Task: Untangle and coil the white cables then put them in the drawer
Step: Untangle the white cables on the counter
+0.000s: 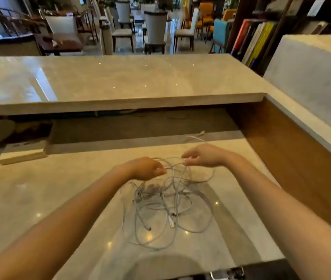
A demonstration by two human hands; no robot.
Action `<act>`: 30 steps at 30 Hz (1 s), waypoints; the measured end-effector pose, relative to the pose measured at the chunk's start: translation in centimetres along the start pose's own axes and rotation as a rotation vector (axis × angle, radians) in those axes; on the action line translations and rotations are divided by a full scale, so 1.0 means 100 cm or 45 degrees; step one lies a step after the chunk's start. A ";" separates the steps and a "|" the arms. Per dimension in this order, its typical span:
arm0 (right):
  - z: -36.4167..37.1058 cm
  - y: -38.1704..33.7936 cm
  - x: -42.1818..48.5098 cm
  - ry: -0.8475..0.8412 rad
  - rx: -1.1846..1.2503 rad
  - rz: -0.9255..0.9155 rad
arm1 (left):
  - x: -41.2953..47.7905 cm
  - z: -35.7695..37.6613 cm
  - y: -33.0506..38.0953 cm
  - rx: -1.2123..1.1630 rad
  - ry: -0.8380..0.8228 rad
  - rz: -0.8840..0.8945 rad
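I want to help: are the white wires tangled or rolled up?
Tangled: the white cables lie in loose crossing loops on the counter, not coiled.

marble counter (pixel 120 81), chairs (pixel 154 29) (upholstered), bookshelf (pixel 251 41)

The desk top (pixel 39 188) was polished stone, super glossy, ceiling lights mirrored in it. The cables (pixel 160 209) looked like smooth matt plastic. Side panel (pixel 292 154) was brown wood, satin-ish.
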State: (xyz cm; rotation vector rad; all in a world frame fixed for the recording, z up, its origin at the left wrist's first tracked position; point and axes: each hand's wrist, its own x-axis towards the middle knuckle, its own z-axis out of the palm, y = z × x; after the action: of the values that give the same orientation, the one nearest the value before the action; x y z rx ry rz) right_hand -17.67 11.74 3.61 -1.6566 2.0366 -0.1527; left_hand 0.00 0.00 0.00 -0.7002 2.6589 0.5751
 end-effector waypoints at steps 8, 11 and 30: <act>0.098 0.007 -0.013 0.306 0.177 0.060 | 0.002 0.089 0.015 -0.166 0.382 -0.199; 0.114 0.013 -0.017 0.348 0.191 0.044 | 0.003 0.107 0.020 -0.237 0.384 -0.185; 0.103 -0.011 -0.035 0.704 0.330 -0.122 | -0.036 0.043 0.026 -1.941 0.736 -0.065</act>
State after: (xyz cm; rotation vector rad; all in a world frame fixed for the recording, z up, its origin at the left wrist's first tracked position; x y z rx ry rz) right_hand -11.68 17.12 -3.76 -1.6680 2.1920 -0.9590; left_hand 2.53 5.44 -1.46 -1.3818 2.1029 2.7540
